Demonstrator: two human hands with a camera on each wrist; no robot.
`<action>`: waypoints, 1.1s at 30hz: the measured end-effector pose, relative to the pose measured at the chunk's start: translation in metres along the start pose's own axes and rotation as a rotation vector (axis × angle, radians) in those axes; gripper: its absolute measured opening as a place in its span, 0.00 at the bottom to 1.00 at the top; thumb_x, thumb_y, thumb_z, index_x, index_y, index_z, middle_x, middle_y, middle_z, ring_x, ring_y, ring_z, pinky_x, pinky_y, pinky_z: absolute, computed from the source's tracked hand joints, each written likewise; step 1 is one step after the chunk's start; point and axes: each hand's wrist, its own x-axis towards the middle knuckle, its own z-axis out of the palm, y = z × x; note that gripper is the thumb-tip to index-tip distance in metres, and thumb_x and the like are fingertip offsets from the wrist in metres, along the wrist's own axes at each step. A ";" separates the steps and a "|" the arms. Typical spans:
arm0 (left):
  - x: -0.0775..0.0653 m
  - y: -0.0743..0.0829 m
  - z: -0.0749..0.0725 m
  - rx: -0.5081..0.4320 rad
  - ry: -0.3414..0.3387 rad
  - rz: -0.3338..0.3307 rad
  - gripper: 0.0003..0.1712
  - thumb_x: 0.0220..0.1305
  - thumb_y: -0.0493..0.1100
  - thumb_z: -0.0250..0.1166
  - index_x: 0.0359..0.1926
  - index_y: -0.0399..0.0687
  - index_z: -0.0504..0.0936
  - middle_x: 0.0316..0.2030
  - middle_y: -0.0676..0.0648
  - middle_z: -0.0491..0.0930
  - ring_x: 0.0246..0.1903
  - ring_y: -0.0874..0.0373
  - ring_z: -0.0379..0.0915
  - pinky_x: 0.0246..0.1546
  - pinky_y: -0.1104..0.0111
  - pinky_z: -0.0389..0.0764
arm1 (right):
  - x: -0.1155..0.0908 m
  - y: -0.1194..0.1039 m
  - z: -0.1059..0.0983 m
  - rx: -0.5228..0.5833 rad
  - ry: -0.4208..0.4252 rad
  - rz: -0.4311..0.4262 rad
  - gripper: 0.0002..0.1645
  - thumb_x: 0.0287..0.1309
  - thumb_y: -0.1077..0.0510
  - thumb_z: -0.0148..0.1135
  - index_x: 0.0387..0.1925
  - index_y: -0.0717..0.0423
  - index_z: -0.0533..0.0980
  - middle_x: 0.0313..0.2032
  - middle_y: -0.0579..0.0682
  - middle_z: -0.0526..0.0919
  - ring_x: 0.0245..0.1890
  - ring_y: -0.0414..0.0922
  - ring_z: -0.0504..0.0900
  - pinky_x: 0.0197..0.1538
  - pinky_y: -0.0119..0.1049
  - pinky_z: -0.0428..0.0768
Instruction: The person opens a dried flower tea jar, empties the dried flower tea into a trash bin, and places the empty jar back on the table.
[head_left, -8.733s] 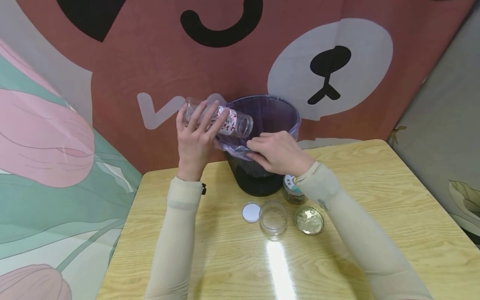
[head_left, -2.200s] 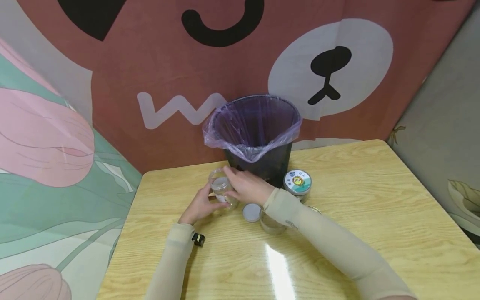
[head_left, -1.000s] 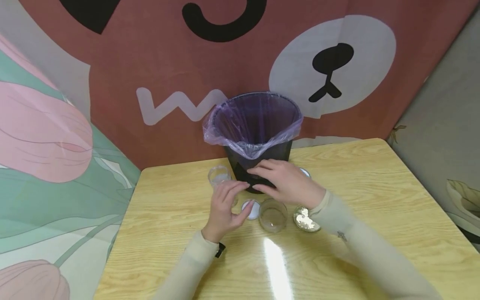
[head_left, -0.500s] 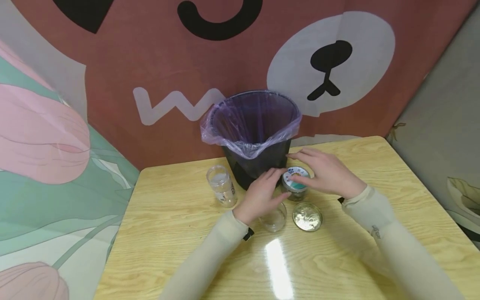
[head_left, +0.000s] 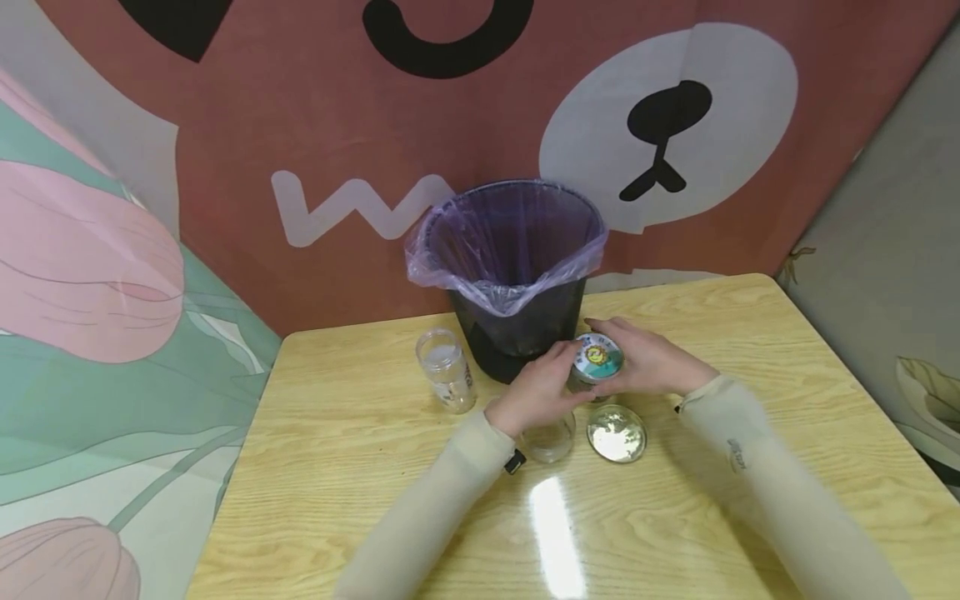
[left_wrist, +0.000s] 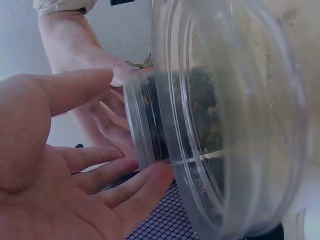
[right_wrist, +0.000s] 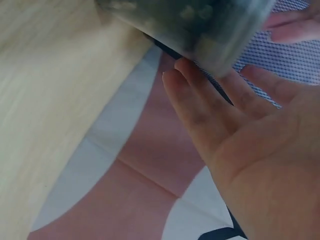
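A jar with a sun-printed lid (head_left: 597, 357) stands on the table against the bin's right foot. Dark clumpy contents show through the wall of this jar (left_wrist: 157, 107) in the left wrist view. My right hand (head_left: 647, 360) holds it from the right, fingers behind and thumb in front. From the left, my left hand (head_left: 542, 385) grips around the lid side, its fingertips (left_wrist: 162, 172) touching the rim. An open clear jar (head_left: 550, 440) sits beneath my left wrist, partly covered. Beside it lies a round gold lid (head_left: 617, 433), shiny side up.
Behind my hands stands a black mesh bin (head_left: 510, 325) lined with a purple bag (head_left: 504, 296). To its left is a tall clear bottle (head_left: 447, 375) with a printed label. The wooden table (head_left: 330, 467) ends at a printed cloth backdrop (head_left: 360, 117).
The bottle, earlier tipped at the bin's mouth in my left hand, now stands left of the bin. Both hands let go of it and moved right, closing around the sun-lidded jar.
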 end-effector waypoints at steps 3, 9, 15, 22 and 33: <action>0.001 0.002 0.000 0.032 -0.018 0.001 0.43 0.70 0.54 0.68 0.77 0.42 0.62 0.71 0.43 0.70 0.67 0.50 0.73 0.64 0.57 0.80 | 0.002 0.002 0.005 -0.012 0.000 -0.008 0.63 0.44 0.47 0.86 0.76 0.61 0.61 0.61 0.62 0.75 0.57 0.60 0.81 0.58 0.62 0.81; 0.002 0.002 0.000 0.043 -0.039 0.002 0.43 0.71 0.54 0.67 0.78 0.44 0.61 0.73 0.44 0.68 0.69 0.51 0.71 0.64 0.56 0.80 | 0.001 0.003 0.009 -0.040 0.025 -0.049 0.56 0.44 0.51 0.86 0.72 0.61 0.66 0.57 0.60 0.76 0.53 0.58 0.82 0.55 0.59 0.83; -0.001 0.002 -0.001 0.032 -0.011 0.026 0.46 0.70 0.53 0.68 0.80 0.45 0.57 0.72 0.44 0.69 0.68 0.50 0.71 0.64 0.56 0.80 | -0.002 0.001 0.004 -0.073 0.036 -0.048 0.56 0.45 0.49 0.85 0.73 0.57 0.66 0.58 0.58 0.76 0.51 0.56 0.83 0.53 0.57 0.84; -0.012 0.004 -0.005 0.019 0.147 0.072 0.49 0.66 0.51 0.72 0.80 0.50 0.57 0.70 0.47 0.72 0.67 0.52 0.72 0.64 0.60 0.79 | -0.013 -0.015 -0.018 -0.094 0.104 -0.061 0.57 0.39 0.46 0.87 0.71 0.54 0.69 0.57 0.54 0.78 0.48 0.53 0.85 0.48 0.58 0.85; -0.034 0.005 -0.005 -0.216 0.385 0.123 0.62 0.55 0.49 0.81 0.80 0.44 0.52 0.69 0.42 0.71 0.65 0.52 0.73 0.65 0.66 0.78 | -0.025 -0.056 -0.042 -0.101 0.153 -0.158 0.56 0.42 0.41 0.85 0.71 0.53 0.70 0.60 0.53 0.78 0.50 0.52 0.85 0.49 0.54 0.86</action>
